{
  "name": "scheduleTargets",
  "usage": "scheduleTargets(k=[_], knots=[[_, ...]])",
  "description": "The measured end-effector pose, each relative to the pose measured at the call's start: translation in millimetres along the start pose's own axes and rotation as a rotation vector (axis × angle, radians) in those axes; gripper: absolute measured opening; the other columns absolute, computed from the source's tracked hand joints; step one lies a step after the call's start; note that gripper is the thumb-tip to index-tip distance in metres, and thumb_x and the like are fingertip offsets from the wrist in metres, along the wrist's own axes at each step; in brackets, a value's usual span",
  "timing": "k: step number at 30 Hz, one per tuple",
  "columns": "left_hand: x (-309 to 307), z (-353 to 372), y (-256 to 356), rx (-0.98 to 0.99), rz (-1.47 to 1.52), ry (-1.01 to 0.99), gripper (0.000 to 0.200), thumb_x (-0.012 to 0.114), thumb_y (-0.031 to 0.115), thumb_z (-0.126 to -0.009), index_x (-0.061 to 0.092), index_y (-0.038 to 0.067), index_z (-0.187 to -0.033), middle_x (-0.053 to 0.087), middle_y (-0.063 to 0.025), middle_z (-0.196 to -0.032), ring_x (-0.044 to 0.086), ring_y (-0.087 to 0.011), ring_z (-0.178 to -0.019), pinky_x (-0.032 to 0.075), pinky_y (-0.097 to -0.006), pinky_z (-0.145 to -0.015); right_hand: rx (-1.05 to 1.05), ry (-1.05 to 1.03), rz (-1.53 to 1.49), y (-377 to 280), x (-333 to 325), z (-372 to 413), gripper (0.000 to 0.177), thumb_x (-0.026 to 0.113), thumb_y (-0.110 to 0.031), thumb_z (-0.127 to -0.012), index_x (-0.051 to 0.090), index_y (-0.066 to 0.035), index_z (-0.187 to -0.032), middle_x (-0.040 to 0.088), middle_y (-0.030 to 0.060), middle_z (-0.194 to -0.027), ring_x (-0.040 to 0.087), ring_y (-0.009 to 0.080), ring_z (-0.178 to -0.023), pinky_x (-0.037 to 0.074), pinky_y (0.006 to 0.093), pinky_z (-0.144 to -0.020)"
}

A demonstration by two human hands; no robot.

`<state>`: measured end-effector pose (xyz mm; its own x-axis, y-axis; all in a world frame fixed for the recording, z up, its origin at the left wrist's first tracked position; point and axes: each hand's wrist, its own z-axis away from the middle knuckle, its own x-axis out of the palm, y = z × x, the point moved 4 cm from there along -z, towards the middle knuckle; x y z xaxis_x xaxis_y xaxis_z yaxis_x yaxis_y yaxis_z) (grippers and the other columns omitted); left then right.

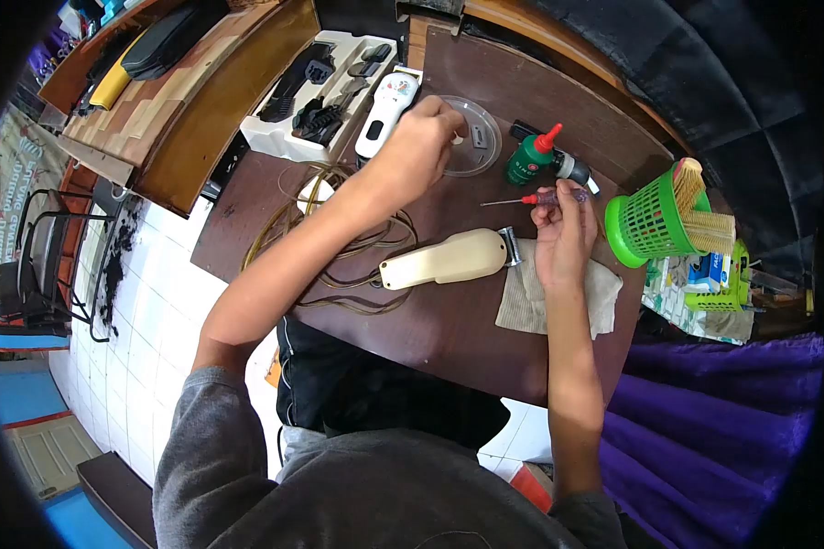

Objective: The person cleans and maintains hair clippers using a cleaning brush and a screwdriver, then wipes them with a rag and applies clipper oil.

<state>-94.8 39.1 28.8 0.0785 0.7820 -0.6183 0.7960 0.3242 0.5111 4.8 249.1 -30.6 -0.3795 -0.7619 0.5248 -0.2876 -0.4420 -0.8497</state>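
Note:
My left hand (418, 151) is over the near-left edge of a clear round dish (493, 157), fingers pinched together; whatever they hold, if anything, is hidden. A small metal piece (479, 135) lies in the dish. In my right hand (560, 229) is a small screwdriver (542, 198) with a red and purple handle, its thin shaft pointing left. Below it, a cream hair clipper (444, 260) lies on the table, its metal blade end (511, 247) toward the right. Partly under my right wrist is a beige cloth (524, 302).
A white clipper (387, 114) and a white tray of clipper attachments (275, 139) lie at the back left. Coiled cord (264, 233) runs beneath my left forearm. On the right stand a green bottle with red cap (527, 163) and a green basket (645, 227) holding brushes.

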Motion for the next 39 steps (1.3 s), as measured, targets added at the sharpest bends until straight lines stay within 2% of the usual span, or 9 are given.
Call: scheduleTargets(k=[5, 10, 14, 17, 26, 28, 31, 32, 39], knots=[[-34.4, 18.7, 12.0, -0.036, -0.023, 0.032, 0.029, 0.058, -0.013, -0.078, 0.062, -0.003, -0.105, 0.063, -0.0185, -0.099, 0.066, -0.0336, -0.091, 0.053, -0.0368, -0.080, -0.035, -0.110, 0.060, -2.6, 10.6, 4.9, 0.027, 0.063, -0.012, -0.097, 0.052, -0.003, -0.120, 0.068, 0.0127, -0.100, 0.060, 0.0119, -0.073, 0.048, 0.0261, -0.065], [-72.5, 96.1, 54.4, -0.625, 0.172, -0.108, 0.039, 0.077, 0.005, -0.079, 0.063, -0.002, -0.114, 0.064, -0.0141, -0.101, 0.065, -0.0240, -0.085, 0.052, -0.0310, -0.075, -0.079, -0.352, 0.291, -18.0, 35.3, 24.2, 0.022, 0.058, -0.014, -0.101, 0.048, -0.003, -0.117, 0.069, 0.0160, -0.103, 0.062, 0.0121, -0.077, 0.049, 0.0246, -0.068], [-54.4, 153.5, 69.0, -0.615, 0.127, -0.023, 0.060, 0.087, 0.019, -0.069, 0.063, -0.003, -0.120, 0.065, -0.0149, -0.109, 0.066, -0.0264, -0.091, 0.053, -0.0341, -0.079, -0.040, -0.568, 0.479, -32.0, 94.5, 55.5, 0.016, 0.057, -0.011, -0.101, 0.046, -0.002, -0.111, 0.069, 0.0158, -0.102, 0.063, 0.0111, -0.078, 0.051, 0.0231, -0.070], [-45.1, 158.6, 69.1, -0.453, 0.012, 0.093, 0.056, 0.085, 0.018, -0.071, 0.064, -0.003, -0.119, 0.065, -0.0159, -0.112, 0.064, -0.0313, -0.097, 0.052, -0.0368, -0.085, -0.008, -0.633, 0.612, -29.0, 118.6, 71.7, 0.018, 0.059, -0.006, -0.098, 0.047, -0.001, -0.111, 0.069, 0.0131, -0.098, 0.064, 0.0111, -0.078, 0.053, 0.0237, -0.071], [-39.3, 164.4, 63.0, -0.448, 0.054, 0.073, 0.046, 0.080, 0.025, -0.076, 0.068, 0.000, -0.112, 0.067, -0.0135, -0.105, 0.061, -0.0332, -0.094, 0.051, -0.0395, -0.085, -0.248, -0.724, 0.950, -34.9, 151.0, 83.2, 0.018, 0.068, -0.004, -0.092, 0.054, -0.001, -0.103, 0.068, 0.0098, -0.084, 0.071, 0.0183, -0.075, 0.055, 0.0291, -0.067], [-38.7, 164.0, 62.3, -0.433, 0.056, 0.091, 0.046, 0.080, 0.026, -0.076, 0.068, 0.000, -0.112, 0.068, -0.0132, -0.105, 0.061, -0.0331, -0.094, 0.051, -0.0392, -0.085, -0.436, -0.876, 1.206, -49.5, 171.5, 90.5, 0.016, 0.069, -0.008, -0.090, 0.057, -0.003, -0.098, 0.068, 0.0115, -0.079, 0.070, 0.0255, -0.070, 0.054, 0.0329, -0.061], [-36.1, 163.6, 63.5, -0.445, 0.036, 0.100, 0.046, 0.080, 0.026, -0.075, 0.068, 0.001, -0.111, 0.067, -0.0122, -0.106, 0.060, -0.0324, -0.095, 0.051, -0.0389, -0.085, -0.394, -1.028, 1.592, -58.7, 190.7, 94.2, 0.016, 0.069, -0.018, -0.090, 0.060, -0.005, -0.094, 0.068, 0.0134, -0.075, 0.068, 0.0315, -0.067, 0.051, 0.0376, -0.056], [-35.0, 163.5, 63.6, -0.450, 0.006, 0.095, 0.046, 0.080, 0.026, -0.073, 0.068, 0.001, -0.111, 0.066, -0.0114, -0.105, 0.060, -0.0317, -0.094, 0.050, -0.0386, -0.085, -0.485, -1.022, 1.590, -58.5, 199.5, 95.6, 0.023, 0.071, -0.021, -0.089, 0.063, -0.002, -0.080, 0.060, 0.0142, -0.060, 0.059, 0.0290, -0.051, 0.042, 0.0380, -0.049], [-29.7, 167.9, 62.5, -0.430, -0.098, 0.144, 0.045, 0.081, 0.024, -0.072, 0.069, 0.003, -0.110, 0.064, -0.0081, -0.099, 0.059, -0.0280, -0.092, 0.051, -0.0365, -0.083, -0.488, -1.146, 1.788, -39.7, 220.8, 74.8, 0.041, 0.067, -0.033, -0.089, 0.065, 0.000, -0.065, 0.058, 0.0206, -0.058, 0.060, 0.0394, -0.060, 0.046, 0.0467, -0.055]])
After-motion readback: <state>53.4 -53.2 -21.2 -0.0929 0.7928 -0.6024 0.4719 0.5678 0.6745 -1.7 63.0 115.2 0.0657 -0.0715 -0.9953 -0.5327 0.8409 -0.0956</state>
